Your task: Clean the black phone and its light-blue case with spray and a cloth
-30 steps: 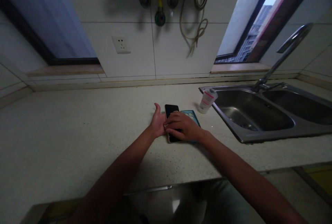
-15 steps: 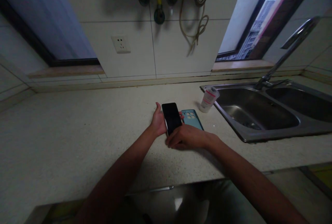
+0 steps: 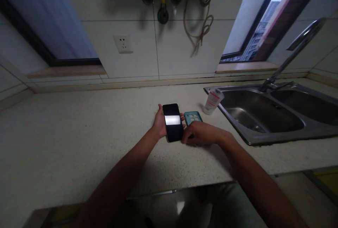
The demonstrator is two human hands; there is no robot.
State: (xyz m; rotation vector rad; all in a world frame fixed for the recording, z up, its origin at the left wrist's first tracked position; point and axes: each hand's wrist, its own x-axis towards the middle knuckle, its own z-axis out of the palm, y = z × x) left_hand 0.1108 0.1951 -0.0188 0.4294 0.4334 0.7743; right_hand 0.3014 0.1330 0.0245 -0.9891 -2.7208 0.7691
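A smartphone (image 3: 173, 133) lies screen up in my left hand (image 3: 159, 124), with the thumb along its left edge and fingertips showing past its right edge. A bright white band crosses its dark screen. My right hand (image 3: 200, 133) is beside the phone's lower right corner, its fingers curled and pinched together; whatever they hold, if anything, is hidden. Behind that hand a blue-green phone case (image 3: 194, 116) rests on the counter, its camera cutouts visible and its lower part covered by the hand.
A clear plastic cup (image 3: 213, 101) with red print stands, tilted-looking, by the rim of the steel double sink (image 3: 249, 140). The faucet (image 3: 290, 50) arches over the sink. A pale speckled countertop (image 3: 92, 126) runs along the tiled wall, which has a power socket (image 3: 123, 43).
My right hand has moved right, off the phone's lower end, and now covers more of the case. The phone has tipped slightly, and a white band has appeared on its screen.
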